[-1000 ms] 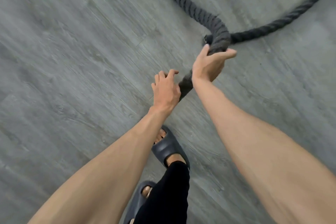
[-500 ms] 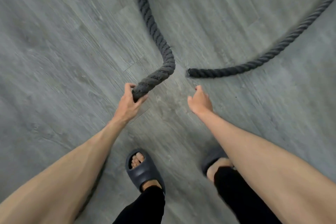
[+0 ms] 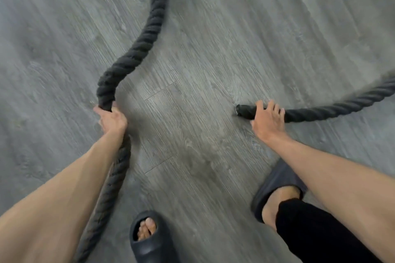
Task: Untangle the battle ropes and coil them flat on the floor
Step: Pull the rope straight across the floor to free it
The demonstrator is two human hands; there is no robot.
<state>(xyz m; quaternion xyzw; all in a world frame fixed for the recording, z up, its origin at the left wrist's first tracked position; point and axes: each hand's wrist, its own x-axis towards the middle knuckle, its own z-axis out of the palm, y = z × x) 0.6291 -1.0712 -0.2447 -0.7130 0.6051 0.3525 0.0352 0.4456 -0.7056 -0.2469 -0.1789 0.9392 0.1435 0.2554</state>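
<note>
Nearest to me are two dark slippers (image 3: 149,239) planted on the grey plank floor (image 3: 203,134), with both bare forearms reaching forward over them.

The left hand (image 3: 112,119) has its fingers wrapped tight round the left strand (image 3: 136,49). Below the fist the strand trails back along the forearm towards the bottom edge. Above it, the strand rises in a kink and runs off the top of the view.

The right hand (image 3: 268,121) lies on the right strand (image 3: 333,110), just behind its taped end (image 3: 245,111). The fingers are spread and draped over the top and the thumb is on the near side. I cannot tell whether that grasp is closed underneath. This strand rests flat on the floor and curves away to the right edge, well apart from the other.

I cannot tell whether these are one rope or two.

I judge the rope thick, heavy and limp along its length, but too stiff for tight bends, as the kink suggests. The twisted lay gives good purchase, while the taped end looks smoother. So I would take a full-fist hold just behind the tape and drag rather than lift.
</note>
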